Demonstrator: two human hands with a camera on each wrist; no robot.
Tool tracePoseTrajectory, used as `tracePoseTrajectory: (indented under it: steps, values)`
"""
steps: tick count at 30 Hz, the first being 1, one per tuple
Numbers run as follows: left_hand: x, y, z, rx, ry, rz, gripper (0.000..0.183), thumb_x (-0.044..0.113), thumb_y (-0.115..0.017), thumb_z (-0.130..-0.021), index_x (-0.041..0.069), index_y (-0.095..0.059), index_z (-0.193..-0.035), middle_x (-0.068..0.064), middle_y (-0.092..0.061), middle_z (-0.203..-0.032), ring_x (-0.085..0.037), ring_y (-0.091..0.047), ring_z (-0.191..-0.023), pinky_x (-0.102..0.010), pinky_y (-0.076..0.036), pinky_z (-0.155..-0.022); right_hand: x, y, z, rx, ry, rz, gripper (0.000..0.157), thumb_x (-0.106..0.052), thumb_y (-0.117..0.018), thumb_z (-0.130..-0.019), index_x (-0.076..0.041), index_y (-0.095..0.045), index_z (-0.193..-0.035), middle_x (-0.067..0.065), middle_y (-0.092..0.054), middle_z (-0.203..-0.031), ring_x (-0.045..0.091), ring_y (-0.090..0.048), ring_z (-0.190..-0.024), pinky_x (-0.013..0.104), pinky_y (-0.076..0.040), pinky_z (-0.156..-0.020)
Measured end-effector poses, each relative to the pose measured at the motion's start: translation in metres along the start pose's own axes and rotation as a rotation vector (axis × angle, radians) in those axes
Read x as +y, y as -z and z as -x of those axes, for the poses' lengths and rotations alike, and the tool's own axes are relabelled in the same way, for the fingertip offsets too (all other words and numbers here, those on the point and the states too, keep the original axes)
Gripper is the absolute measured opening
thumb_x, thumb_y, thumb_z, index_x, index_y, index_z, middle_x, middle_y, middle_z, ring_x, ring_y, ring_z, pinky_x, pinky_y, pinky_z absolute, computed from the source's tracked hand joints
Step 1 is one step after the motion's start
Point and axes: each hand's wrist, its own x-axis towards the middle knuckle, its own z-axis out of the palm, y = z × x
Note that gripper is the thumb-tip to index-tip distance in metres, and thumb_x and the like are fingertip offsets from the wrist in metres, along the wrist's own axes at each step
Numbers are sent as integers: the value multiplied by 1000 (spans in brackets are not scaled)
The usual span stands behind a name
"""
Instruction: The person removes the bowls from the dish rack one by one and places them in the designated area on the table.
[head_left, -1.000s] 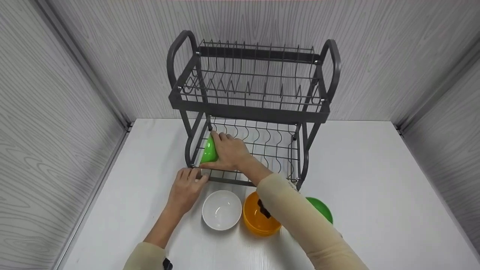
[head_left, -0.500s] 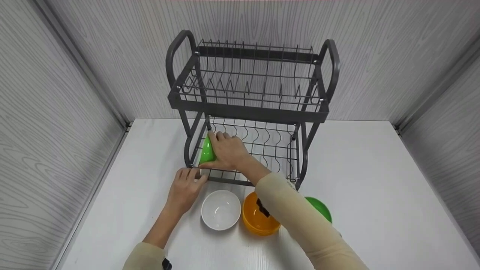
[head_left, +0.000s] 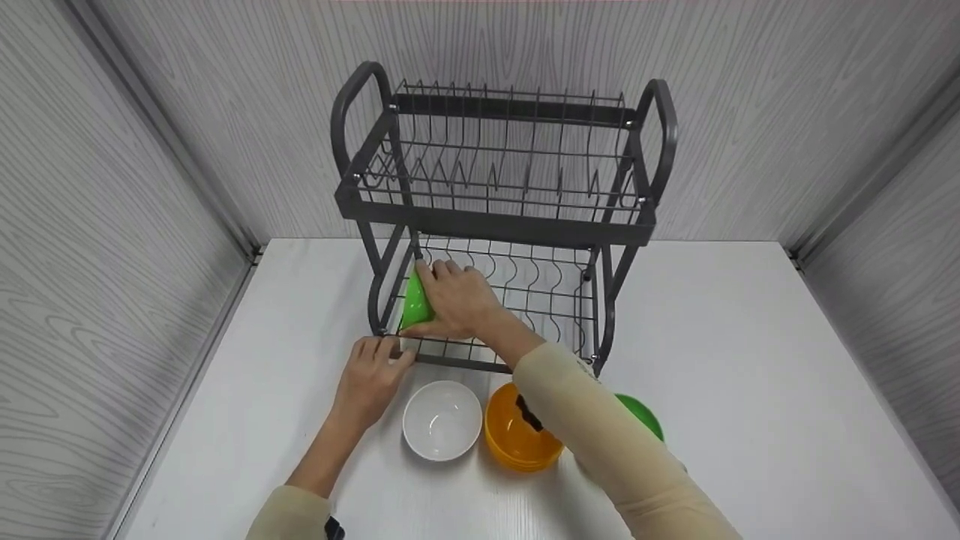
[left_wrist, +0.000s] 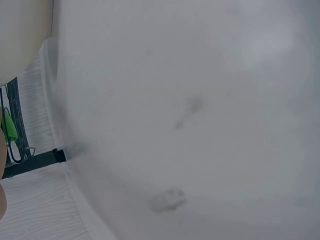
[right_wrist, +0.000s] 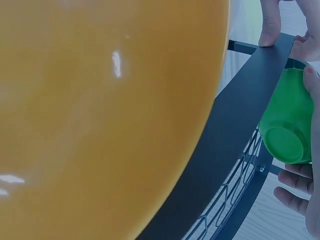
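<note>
A green bowl [head_left: 415, 300] stands on its side at the left end of the lower shelf of a dark two-tier dish rack [head_left: 495, 219]. My right hand [head_left: 459, 304] grips it, thumb toward the shelf front and fingers toward the back. In the right wrist view the base of the green bowl [right_wrist: 286, 142] shows between thumb and fingers. My left hand [head_left: 371, 379] holds the front left corner of the rack's lower frame, its fingers and thumb at the bar. Close below that hand is a white bowl [head_left: 442, 421], whose inside fills most of the left wrist view.
Stacked orange bowls [head_left: 521, 442] stand right of the white bowl, partly under my right forearm. Another green bowl [head_left: 641, 416] shows beyond the sleeve. The rack's upper tier [head_left: 499, 169] overhangs the back of the lower shelf [head_left: 540, 296]. Grey panels [head_left: 127, 262] wall the white table.
Both hands keep their places on the green bowl and the rack. The view has shifted very slightly; the bowls on the table stay where they were.
</note>
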Motion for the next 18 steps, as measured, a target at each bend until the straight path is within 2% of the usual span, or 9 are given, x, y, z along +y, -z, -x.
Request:
tracePoseTrajectory:
  steps: [7,18]
  values:
    - [0,0,1,3,20,-6,20,18,-78,-86,14,-69,-103,-10,-61,-99,-28,-60,-93,-42,-58,-83,2,1,4,8,-3,35,118,-95,-39,-86,-10,-21,-166,15,-55,-151,28,-61,-135,40,-61,-101]
    - [0,3,0,18,-5,-6,14,10,-73,-90,13,-70,-104,-13,-61,-97,-31,-57,-90,-43,-56,-79,12,4,15,48,-3,-30,118,-93,-46,-84,-10,-23,-164,16,-56,-147,30,-61,-130,43,-60,-98]
